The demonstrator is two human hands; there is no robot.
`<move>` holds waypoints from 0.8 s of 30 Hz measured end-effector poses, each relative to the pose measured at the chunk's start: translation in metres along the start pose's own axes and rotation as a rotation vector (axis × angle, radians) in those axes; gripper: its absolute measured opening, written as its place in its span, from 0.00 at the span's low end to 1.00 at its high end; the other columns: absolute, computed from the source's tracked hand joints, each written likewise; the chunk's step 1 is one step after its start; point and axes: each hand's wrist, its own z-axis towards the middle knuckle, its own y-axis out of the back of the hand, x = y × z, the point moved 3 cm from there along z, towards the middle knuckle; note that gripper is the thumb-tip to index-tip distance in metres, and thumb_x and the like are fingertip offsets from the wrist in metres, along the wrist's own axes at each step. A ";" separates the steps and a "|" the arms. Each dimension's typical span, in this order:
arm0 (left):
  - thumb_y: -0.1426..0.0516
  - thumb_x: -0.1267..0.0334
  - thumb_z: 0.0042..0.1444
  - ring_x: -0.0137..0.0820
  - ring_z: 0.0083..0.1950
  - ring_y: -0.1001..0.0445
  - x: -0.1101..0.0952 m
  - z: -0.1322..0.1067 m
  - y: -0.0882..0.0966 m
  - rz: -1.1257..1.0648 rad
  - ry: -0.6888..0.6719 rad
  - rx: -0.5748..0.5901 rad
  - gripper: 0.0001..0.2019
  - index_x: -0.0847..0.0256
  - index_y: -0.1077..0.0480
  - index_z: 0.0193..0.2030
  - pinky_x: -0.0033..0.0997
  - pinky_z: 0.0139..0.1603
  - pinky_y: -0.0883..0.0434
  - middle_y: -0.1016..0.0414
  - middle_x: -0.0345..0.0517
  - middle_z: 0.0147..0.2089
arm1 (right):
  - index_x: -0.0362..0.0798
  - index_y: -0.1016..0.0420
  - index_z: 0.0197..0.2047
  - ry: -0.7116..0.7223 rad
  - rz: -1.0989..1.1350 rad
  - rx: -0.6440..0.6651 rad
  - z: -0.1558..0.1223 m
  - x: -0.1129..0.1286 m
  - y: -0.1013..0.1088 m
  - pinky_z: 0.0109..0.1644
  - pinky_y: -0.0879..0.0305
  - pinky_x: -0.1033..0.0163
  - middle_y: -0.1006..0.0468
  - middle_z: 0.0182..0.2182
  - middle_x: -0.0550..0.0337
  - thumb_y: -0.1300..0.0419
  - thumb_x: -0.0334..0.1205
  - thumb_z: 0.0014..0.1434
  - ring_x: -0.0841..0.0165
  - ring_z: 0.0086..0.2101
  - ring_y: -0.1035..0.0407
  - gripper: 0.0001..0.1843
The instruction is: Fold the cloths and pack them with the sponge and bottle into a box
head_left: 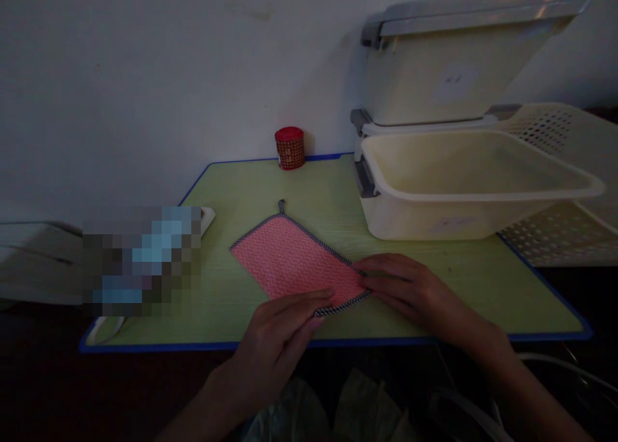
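A pink knitted cloth [293,260] with a dark checked border and a small loop at its far corner lies flat, folded into a rectangle, on a green table [241,191] with a blue edge. My left hand [282,336] rests with flat, stretched fingers on the cloth's near edge. My right hand [410,289] lies flat too, its fingertips on the cloth's right-hand corner. Neither hand grips anything.
A cream plastic bin [463,181] stands at the table's right, with a second lidded bin [458,62] stacked tilted behind it and a perforated basket [555,230] further right. A small red cylinder [290,148] stands by the wall. A blurred item [142,258] lies at the left.
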 end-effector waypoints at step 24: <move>0.57 0.64 0.63 0.27 0.47 0.25 -0.015 -0.019 0.022 0.113 -0.123 0.463 0.17 0.59 0.32 0.51 0.23 0.46 0.27 0.25 0.45 0.49 | 0.47 0.28 0.28 0.046 -0.009 0.048 -0.004 0.065 0.020 0.31 0.30 0.66 0.21 0.28 0.56 0.64 0.33 0.66 0.71 0.27 0.28 0.26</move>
